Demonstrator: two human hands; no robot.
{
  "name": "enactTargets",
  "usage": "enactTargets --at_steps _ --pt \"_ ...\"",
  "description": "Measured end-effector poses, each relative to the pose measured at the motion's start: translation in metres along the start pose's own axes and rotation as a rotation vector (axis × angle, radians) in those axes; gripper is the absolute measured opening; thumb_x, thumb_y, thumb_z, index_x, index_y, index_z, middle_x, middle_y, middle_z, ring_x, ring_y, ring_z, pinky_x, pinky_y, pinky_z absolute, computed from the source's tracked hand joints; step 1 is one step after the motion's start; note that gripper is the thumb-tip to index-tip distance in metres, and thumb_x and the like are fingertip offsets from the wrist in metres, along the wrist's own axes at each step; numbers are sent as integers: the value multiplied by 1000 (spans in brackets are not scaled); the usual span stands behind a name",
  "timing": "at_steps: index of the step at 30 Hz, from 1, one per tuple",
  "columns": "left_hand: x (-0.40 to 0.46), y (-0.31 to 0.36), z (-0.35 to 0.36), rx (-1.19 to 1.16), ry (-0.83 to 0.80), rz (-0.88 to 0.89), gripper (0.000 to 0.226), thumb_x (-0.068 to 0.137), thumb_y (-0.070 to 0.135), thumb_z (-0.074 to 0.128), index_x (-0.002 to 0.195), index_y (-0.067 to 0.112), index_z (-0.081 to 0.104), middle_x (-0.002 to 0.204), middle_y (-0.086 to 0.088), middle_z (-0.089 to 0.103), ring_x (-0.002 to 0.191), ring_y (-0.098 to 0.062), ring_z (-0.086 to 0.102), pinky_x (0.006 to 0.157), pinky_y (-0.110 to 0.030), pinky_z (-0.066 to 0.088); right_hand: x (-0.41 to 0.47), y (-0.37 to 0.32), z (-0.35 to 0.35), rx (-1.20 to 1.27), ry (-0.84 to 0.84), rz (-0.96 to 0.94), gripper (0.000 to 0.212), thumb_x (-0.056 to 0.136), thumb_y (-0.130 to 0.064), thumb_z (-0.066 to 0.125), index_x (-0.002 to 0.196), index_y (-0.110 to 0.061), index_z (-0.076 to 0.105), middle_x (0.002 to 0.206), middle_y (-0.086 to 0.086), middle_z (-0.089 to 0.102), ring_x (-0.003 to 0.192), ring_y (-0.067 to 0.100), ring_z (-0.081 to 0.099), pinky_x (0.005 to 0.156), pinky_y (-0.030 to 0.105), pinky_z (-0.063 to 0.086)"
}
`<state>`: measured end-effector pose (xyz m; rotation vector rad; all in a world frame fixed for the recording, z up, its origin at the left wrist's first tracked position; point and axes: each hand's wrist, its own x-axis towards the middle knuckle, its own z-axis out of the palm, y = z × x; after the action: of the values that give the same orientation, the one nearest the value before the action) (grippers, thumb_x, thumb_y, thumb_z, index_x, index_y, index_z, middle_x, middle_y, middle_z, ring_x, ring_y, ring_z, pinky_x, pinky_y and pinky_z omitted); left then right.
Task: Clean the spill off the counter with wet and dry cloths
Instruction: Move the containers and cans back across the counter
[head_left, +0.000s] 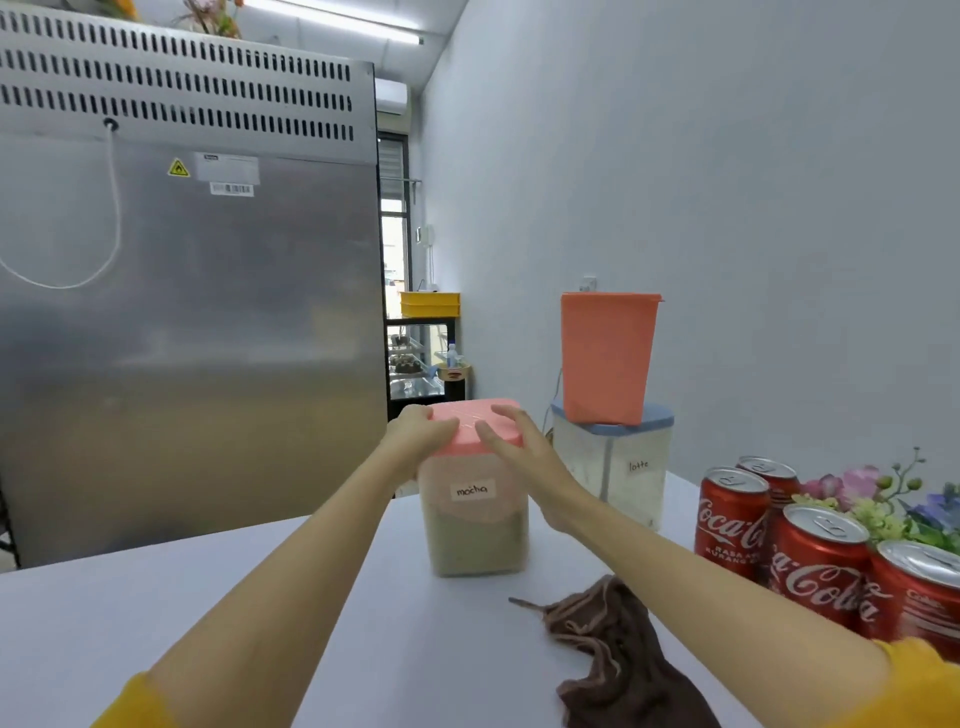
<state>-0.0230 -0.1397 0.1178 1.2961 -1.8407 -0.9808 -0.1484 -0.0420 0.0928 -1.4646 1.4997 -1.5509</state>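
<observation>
A clear container labelled "mocha" (475, 525), part full of brownish powder, stands on the white counter (218, 613) with a pink lid (470, 423) on top. My left hand (418, 434) grips the lid's left edge, fingers curled over it. My right hand (514, 447) lies on the lid's right side with fingers spread and mostly straight. A crumpled brown cloth (618, 660) lies on the counter under my right forearm. No spill is visible on the counter.
A second container labelled "latte" (623, 467) with a blue lid carries an orange tub (608, 358). Several red cola cans (810, 551) and flowers (883, 499) crowd the right. A tall steel fridge (182, 312) stands behind the counter's left.
</observation>
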Motion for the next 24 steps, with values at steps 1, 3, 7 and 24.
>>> enactTargets --at_steps 1,3,7,24 --pt "-2 -4 -13 -22 39 9 36 84 33 53 114 16 61 107 -10 65 94 -28 65 80 -42 57 1 -7 10 -16 -23 -38 54 90 -44 56 138 -30 37 132 -3 43 106 11 52 72 15 44" --pt "-10 -11 -45 -68 122 34 32 85 30 53 111 15 65 104 -10 67 93 -27 66 78 -36 56 3 -22 35 -23 -83 -93 62 88 -43 59 142 -29 31 132 -3 43 112 14 51 84 21 47" --pt "-27 -37 -126 -96 280 81 27 87 27 55 103 10 69 102 -12 69 99 -30 65 79 -33 50 6 -55 105 -95 -172 -197 70 84 -40 65 142 -27 28 132 0 40 118 18 48 98 33 45" --pt "-114 -229 -412 428 461 -112 45 97 40 39 122 8 57 117 -15 61 109 -30 55 83 -31 41 -31 -75 477 -54 -339 -366 64 82 -21 71 129 -14 29 132 2 28 109 12 38 74 -1 37"
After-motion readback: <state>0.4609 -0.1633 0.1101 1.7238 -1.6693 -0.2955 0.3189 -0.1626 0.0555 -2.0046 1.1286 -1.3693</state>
